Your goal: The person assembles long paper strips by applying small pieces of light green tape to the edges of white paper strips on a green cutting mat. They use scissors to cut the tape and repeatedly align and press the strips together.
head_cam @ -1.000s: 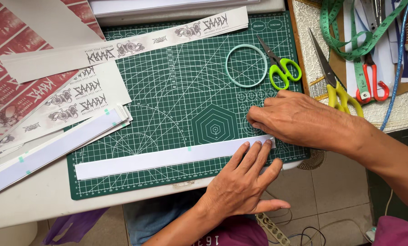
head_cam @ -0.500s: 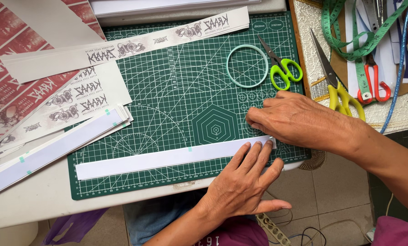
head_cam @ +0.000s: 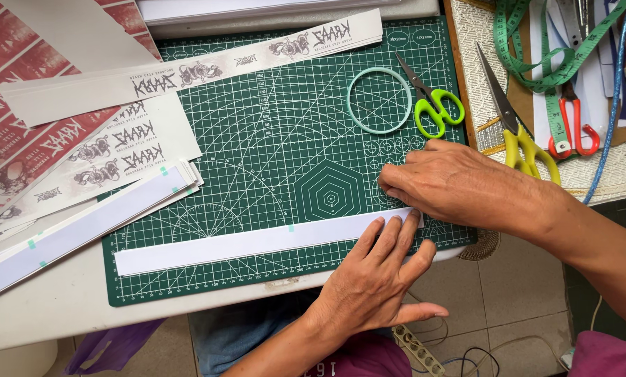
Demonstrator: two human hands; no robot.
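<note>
A long white paper strip (head_cam: 243,242) lies along the near edge of a green cutting mat (head_cam: 257,139). My left hand (head_cam: 379,276) lies flat with its fingers pressing the strip's right end. My right hand (head_cam: 453,183) comes in from the right, palm down, its fingertips at that same end of the strip, just above the left hand's fingers. Neither hand grips a tool.
A pale green ring (head_cam: 379,100) and green-handled scissors (head_cam: 435,105) lie on the mat's far right. Printed paper strips (head_cam: 187,70) and a stack of white strips (head_cam: 82,223) sit to the left. Yellow-handled scissors (head_cam: 519,136), red-handled pliers (head_cam: 575,136) and a green measuring tape (head_cam: 550,77) lie at the right.
</note>
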